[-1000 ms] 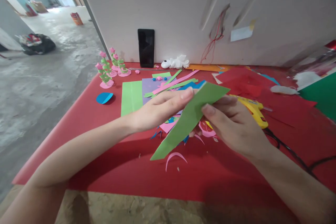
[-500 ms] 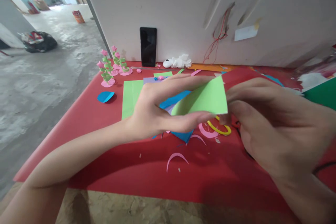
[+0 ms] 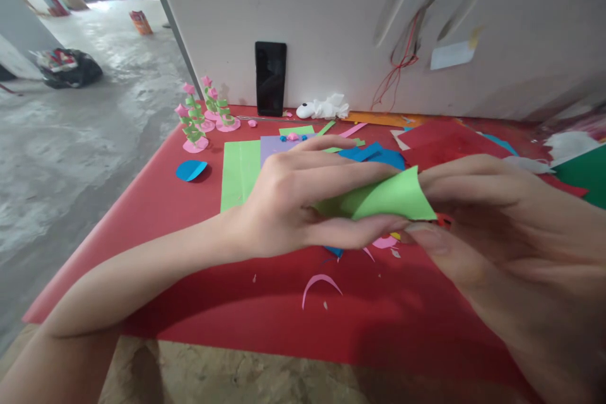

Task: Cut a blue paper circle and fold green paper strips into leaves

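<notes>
While the left hand point(image 3: 284, 202) grasps a curled green paper strip point(image 3: 388, 199) between thumb and fingers, the right hand point(image 3: 511, 246) has its fingers bent around the strip's right end, can't tell if pinching. Strip is held above the red surface point(image 3: 213, 303), between front and back edges, long axis left-right, roughly parallel to the front edge, free end pointing at the right hand. Pink paper flowers point(image 3: 194, 123) at back-left corner, blue paper disc point(image 3: 191, 170) near left edge, smartphone point(image 3: 271, 79) upright at back edge.

Grey floor point(image 3: 137, 76), scuffed white wall point(image 3: 350, 12)
</notes>
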A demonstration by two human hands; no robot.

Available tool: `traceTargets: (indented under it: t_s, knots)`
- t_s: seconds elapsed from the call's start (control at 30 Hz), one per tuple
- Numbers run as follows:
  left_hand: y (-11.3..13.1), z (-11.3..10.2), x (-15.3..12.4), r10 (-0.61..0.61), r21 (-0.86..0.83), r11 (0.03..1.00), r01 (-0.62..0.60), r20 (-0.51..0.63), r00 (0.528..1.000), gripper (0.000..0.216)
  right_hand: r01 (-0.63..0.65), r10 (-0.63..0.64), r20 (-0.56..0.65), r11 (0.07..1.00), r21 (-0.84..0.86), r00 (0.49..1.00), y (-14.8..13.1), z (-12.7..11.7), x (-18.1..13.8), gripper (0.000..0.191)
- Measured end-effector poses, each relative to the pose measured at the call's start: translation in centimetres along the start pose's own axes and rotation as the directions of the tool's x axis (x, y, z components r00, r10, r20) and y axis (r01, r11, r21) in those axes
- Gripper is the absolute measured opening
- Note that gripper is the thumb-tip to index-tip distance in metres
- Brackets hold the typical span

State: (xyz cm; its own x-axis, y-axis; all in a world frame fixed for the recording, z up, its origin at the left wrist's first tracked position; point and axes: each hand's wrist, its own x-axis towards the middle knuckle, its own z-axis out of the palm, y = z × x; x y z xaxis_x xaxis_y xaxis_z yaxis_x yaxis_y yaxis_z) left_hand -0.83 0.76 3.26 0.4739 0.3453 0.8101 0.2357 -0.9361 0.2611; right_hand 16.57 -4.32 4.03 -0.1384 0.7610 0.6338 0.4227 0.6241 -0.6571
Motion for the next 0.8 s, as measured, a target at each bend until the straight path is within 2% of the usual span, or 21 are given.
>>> traceTargets:
  t_s: [0.13,0.2,0.47,0.67,0.8]
  knots:
    - [0.5,0.2,-0.1,-0.083,-0.146,0.986,0.077,-0.033,0.996,0.013,-0.160,0.162,-0.021,0.983,0.089,0.987,-0.5,-0.1,0.1,0.022]
    - [0.7,0.1,-0.2,-0.144,-0.229,0.964,0.134,-0.027,0.989,0.012,-0.178,0.181,-0.035,0.981,0.077,0.983,-0.6,-0.1,0.0,0.021]
    - [1.3,-0.1,-0.3,-0.351,-0.482,0.810,0.334,0.060,0.935,0.011,-0.092,0.093,-0.015,0.996,0.007,0.996,-0.4,0.1,0.1,0.013]
    - [1.7,-0.1,0.0,-0.417,-0.496,0.757,0.425,0.133,0.899,0.013,-0.075,0.075,-0.008,0.997,-0.026,0.997,-0.5,0.3,0.1,0.012]
    - [1.9,-0.2,0.2,-0.497,-0.562,0.632,0.534,0.236,0.835,0.020,0.009,-0.011,-0.022,0.997,-0.073,1.000,-0.2,0.4,0.2,0.015]
